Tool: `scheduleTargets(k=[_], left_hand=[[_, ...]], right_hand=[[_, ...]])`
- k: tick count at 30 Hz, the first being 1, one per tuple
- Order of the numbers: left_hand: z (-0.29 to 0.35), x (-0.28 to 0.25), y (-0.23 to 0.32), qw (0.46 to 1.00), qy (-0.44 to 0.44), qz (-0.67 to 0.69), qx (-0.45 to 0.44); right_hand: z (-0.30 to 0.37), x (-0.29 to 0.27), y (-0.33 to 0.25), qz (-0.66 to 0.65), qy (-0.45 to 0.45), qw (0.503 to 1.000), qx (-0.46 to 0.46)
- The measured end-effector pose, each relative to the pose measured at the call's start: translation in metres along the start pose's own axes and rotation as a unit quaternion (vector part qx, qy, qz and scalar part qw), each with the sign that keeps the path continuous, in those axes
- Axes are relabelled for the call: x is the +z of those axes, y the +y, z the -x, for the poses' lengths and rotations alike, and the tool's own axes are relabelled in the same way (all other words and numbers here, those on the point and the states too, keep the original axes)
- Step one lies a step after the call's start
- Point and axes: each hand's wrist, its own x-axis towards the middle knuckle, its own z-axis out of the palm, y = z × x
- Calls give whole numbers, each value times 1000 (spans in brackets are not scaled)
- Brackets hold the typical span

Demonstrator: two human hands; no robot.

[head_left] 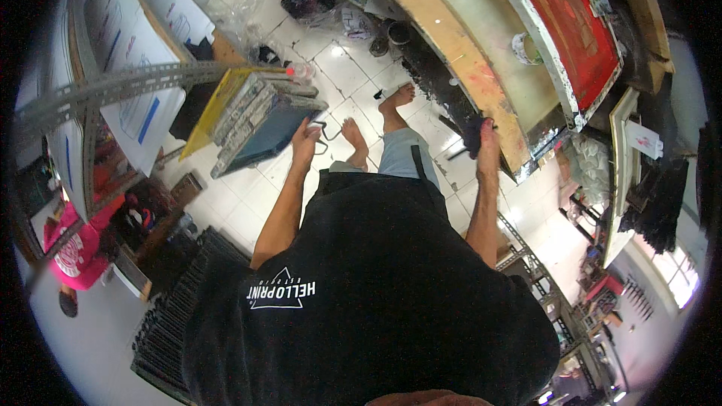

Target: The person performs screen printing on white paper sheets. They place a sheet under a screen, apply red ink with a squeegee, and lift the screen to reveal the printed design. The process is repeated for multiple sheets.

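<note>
My left hand (304,141) is closed beside the near corner of a stack of framed printing screens (274,124). Against its fingers sits a thin black looped piece (323,135), like bent wire; what kind of thing it is I cannot tell. A dark bundle like a cloth (471,137) is in my right hand (487,140), whose fingers curl round it. That hand is at the near end of a long wooden board (470,60) along the work table's edge. My two arms are spread apart on either side of my body.
A perforated metal rack (135,83) with white printed sheets (143,116) rises at the left. On the right-hand table lie a red printing screen (568,30) and a small tub (526,49). A person in a pink shirt (79,256) is at far left. Dark buckets (398,32) stand on the tiled floor.
</note>
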Motion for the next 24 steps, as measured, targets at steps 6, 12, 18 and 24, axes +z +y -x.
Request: scheduleTargets(k=[6,12,18,24], left_hand=[[90,-91,-126,973,113,36,-198],[164,-124,-187,925,193,61,-322],[163,-120,-194,943,189,59,-266],[129,-73,-175,962,168,120,-176]], right_hand=[[-19,91,71,206,-104,967,-104],[-110,129,97,271,-56,937,-213],[-185,163,93,463,-30,878,-115],[-246,181,84,552,-44,831,-53]])
